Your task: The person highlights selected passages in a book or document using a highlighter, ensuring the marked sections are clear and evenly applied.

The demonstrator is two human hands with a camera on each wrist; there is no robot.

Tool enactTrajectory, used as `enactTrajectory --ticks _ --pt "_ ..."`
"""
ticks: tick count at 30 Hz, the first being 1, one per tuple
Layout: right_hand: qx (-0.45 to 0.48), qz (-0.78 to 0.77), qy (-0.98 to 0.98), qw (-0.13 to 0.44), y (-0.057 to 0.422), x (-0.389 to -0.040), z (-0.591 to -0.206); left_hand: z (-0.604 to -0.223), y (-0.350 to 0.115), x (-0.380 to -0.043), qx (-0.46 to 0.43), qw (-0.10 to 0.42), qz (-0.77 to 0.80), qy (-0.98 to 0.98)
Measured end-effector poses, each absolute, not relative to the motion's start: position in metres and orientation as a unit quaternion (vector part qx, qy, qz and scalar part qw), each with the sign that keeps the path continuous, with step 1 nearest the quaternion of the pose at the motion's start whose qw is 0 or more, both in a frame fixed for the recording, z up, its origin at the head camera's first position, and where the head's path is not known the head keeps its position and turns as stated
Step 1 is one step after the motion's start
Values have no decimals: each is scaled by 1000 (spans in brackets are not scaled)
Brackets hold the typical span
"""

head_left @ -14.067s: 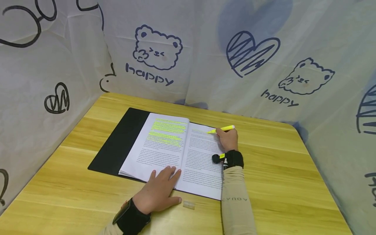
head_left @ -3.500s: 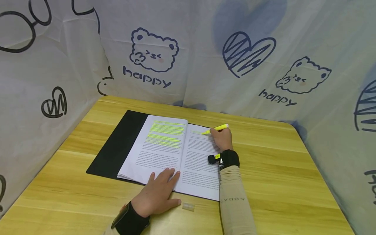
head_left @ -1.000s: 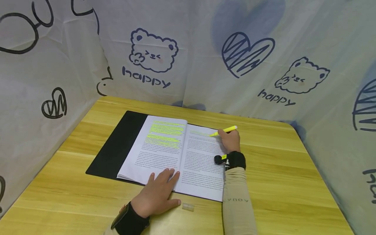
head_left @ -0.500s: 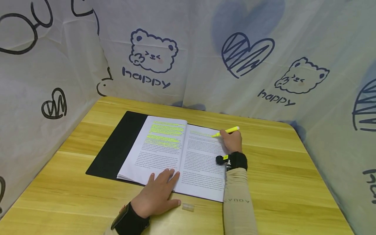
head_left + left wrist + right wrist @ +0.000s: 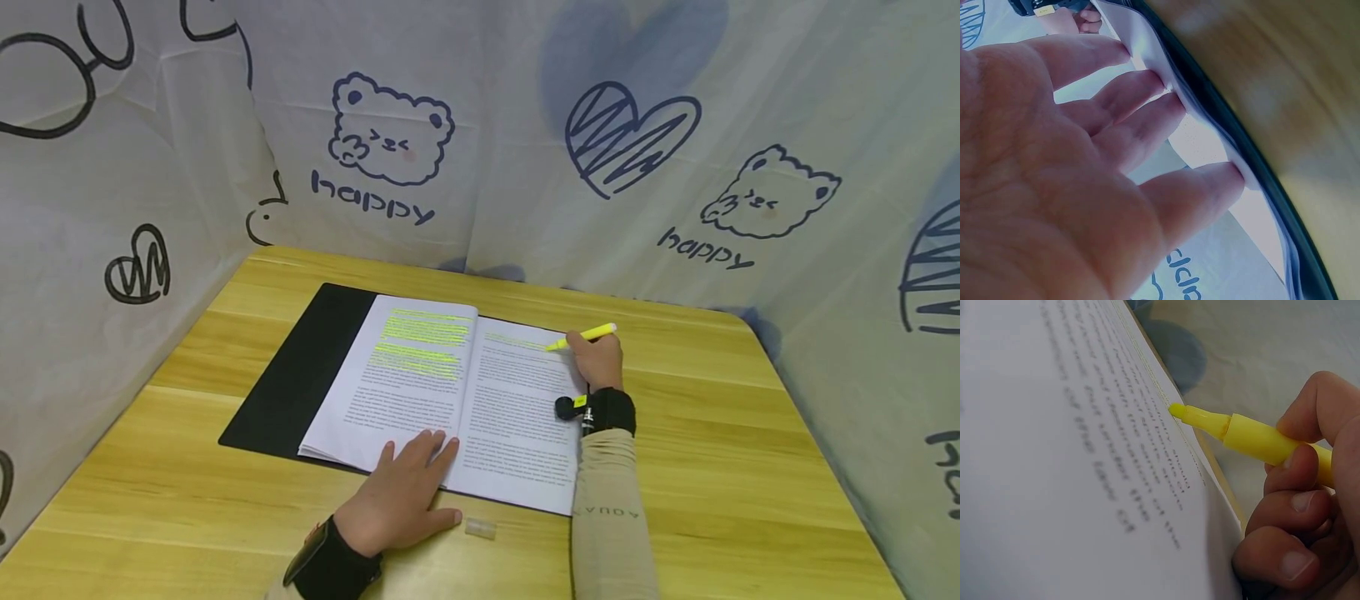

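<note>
A booklet (image 5: 517, 425) of printed pages lies spread in a black cover (image 5: 292, 383) on the table. Yellow marking covers the upper lines of its left page, and thin yellow lines run along the top of the right page. My right hand (image 5: 598, 360) pinches a yellow highlighter (image 5: 592, 333) between thumb and fingers. In the right wrist view the highlighter's tip is at a printed line near the page's upper edge. My left hand (image 5: 405, 496) rests with spread fingers (image 5: 1191, 194) on the booklet's lower edge near the fold.
A small translucent cap (image 5: 480, 528) lies on the wooden table (image 5: 712, 467) just beside my left thumb. White fabric walls (image 5: 510, 150) with drawn bears and hearts stand behind the table and at both sides.
Over the last second my right hand has slid the highlighter rightward along a line near the top of the right page; earlier it was further left. My left hand stays in place.
</note>
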State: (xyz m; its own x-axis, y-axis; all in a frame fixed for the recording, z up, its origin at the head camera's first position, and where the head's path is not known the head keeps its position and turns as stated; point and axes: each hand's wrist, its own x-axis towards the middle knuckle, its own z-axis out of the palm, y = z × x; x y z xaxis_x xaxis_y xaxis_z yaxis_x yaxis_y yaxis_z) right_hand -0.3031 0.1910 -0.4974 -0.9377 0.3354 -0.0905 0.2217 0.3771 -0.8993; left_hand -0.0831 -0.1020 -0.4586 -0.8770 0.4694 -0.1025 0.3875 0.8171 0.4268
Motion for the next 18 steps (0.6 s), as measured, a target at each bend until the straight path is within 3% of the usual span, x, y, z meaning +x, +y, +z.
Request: enactTrajectory --ticks 18 --pt "-200 537 -819 39 200 -307 -501 -459 -101 -83 226 101 205 947"
